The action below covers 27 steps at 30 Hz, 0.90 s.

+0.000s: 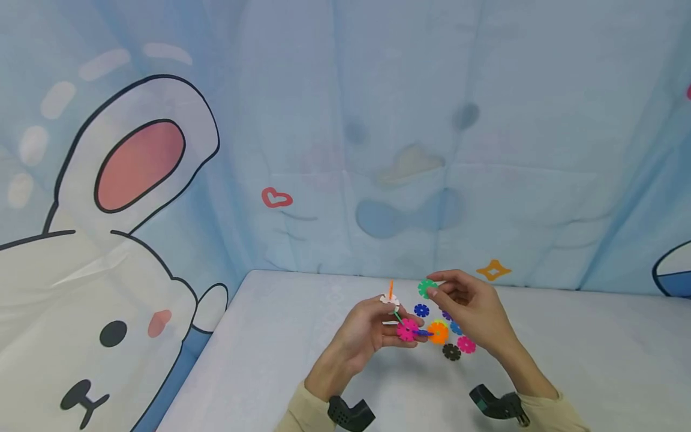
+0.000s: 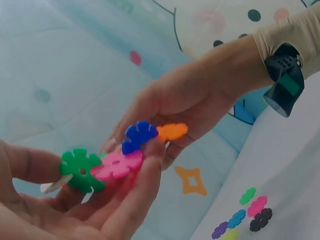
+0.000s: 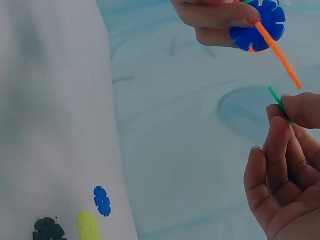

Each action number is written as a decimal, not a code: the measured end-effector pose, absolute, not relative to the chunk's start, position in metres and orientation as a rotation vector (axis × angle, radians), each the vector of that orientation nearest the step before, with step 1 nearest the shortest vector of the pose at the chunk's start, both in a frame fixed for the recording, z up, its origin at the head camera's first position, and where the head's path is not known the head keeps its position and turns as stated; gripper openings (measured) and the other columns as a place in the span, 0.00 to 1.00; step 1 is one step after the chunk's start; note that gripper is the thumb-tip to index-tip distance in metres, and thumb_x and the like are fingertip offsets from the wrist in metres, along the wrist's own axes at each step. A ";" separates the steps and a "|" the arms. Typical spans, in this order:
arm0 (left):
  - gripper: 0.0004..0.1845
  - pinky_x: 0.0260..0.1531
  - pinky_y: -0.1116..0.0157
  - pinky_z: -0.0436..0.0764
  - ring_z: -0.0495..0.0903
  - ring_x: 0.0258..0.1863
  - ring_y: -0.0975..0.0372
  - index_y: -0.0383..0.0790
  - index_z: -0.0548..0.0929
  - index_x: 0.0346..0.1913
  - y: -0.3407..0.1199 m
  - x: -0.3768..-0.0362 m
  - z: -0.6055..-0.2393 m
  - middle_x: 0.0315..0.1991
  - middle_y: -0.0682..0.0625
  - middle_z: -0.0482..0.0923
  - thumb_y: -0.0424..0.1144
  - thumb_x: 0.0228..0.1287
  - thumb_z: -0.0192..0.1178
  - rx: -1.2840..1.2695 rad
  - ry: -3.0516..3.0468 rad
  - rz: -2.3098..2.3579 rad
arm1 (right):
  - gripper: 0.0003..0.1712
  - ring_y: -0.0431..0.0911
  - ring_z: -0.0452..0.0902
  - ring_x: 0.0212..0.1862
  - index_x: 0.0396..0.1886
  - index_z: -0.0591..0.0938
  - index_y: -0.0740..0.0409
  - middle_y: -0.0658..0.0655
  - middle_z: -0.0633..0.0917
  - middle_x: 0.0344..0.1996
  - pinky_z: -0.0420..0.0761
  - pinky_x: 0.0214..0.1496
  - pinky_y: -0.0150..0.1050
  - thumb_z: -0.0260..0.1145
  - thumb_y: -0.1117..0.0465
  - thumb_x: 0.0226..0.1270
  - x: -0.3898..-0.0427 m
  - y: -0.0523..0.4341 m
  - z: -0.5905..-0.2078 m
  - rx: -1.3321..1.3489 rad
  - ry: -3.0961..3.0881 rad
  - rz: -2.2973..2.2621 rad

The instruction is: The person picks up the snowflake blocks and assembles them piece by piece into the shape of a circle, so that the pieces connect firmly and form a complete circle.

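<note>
So the left hand (image 1: 364, 336) has its fingers pinching the white end of a little chain (image 1: 407, 330) of flower discs, and the right hand (image 1: 477, 309) has a green disc (image 1: 425, 287) between thumb and fingers. Key relation, I'd say: the green disc vs the orange disc (image 1: 438, 333) on the chain's right-hand end. From the head view, green sits above it and a touch left — near, not touching. In the right wrist view both look edge-on, slanting roughly the same way. The right hand is the nearer one to that end. Room-wise, there's an open gap between the hands, loose discs (image 1: 451, 352) lie on the bench (image 1: 259, 366) around below, and the backdrop (image 1: 540, 216) rises behind the far edge.
</note>
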<state>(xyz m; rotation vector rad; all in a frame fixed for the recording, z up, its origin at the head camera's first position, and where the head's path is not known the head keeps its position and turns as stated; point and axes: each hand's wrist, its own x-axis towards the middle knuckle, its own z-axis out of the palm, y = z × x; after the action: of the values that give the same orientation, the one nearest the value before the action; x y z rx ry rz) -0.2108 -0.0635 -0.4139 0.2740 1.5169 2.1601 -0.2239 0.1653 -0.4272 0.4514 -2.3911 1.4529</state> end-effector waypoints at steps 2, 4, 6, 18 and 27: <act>0.12 0.53 0.47 0.89 0.93 0.46 0.46 0.37 0.80 0.44 -0.064 -0.210 -0.414 0.48 0.37 0.90 0.41 0.81 0.50 0.308 1.519 2.134 | 0.15 0.41 0.82 0.31 0.58 0.85 0.56 0.50 0.88 0.33 0.85 0.36 0.33 0.70 0.58 0.77 -0.223 0.165 -0.426 0.447 -2.381 1.466; 0.13 0.51 0.48 0.90 0.93 0.45 0.45 0.37 0.79 0.46 -0.064 -0.209 -0.413 0.47 0.36 0.90 0.43 0.82 0.51 0.349 1.513 2.100 | 0.15 0.40 0.83 0.33 0.59 0.85 0.55 0.49 0.89 0.34 0.86 0.38 0.32 0.70 0.58 0.77 -0.221 0.164 -0.425 0.443 -2.371 1.478; 0.14 0.49 0.48 0.90 0.92 0.44 0.42 0.36 0.79 0.48 -0.064 -0.207 -0.412 0.46 0.35 0.90 0.45 0.83 0.51 0.386 1.514 2.067 | 0.15 0.40 0.84 0.34 0.59 0.85 0.55 0.48 0.89 0.34 0.86 0.39 0.31 0.69 0.58 0.77 -0.220 0.163 -0.424 0.447 -2.355 1.498; 0.14 0.42 0.51 0.92 0.93 0.32 0.61 0.34 0.81 0.51 -0.061 -0.201 -0.406 0.38 0.47 0.88 0.42 0.84 0.52 0.447 1.563 2.033 | 0.12 0.43 0.81 0.30 0.56 0.86 0.57 0.46 0.87 0.32 0.85 0.37 0.30 0.68 0.65 0.77 -0.212 0.159 -0.411 0.540 -2.226 1.556; 0.15 0.40 0.51 0.92 0.92 0.30 0.60 0.31 0.82 0.44 -0.060 -0.200 -0.405 0.39 0.42 0.90 0.42 0.83 0.53 0.478 1.654 1.995 | 0.13 0.42 0.81 0.29 0.55 0.88 0.56 0.47 0.85 0.30 0.85 0.36 0.30 0.69 0.68 0.75 -0.210 0.158 -0.408 0.597 -2.205 1.532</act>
<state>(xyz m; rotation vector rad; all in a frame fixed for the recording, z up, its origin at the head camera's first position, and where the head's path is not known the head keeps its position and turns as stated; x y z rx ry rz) -0.1999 -0.0604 -0.4052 0.4784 1.6544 1.9951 -0.2100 0.1582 -0.4075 0.5970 -2.2053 1.5324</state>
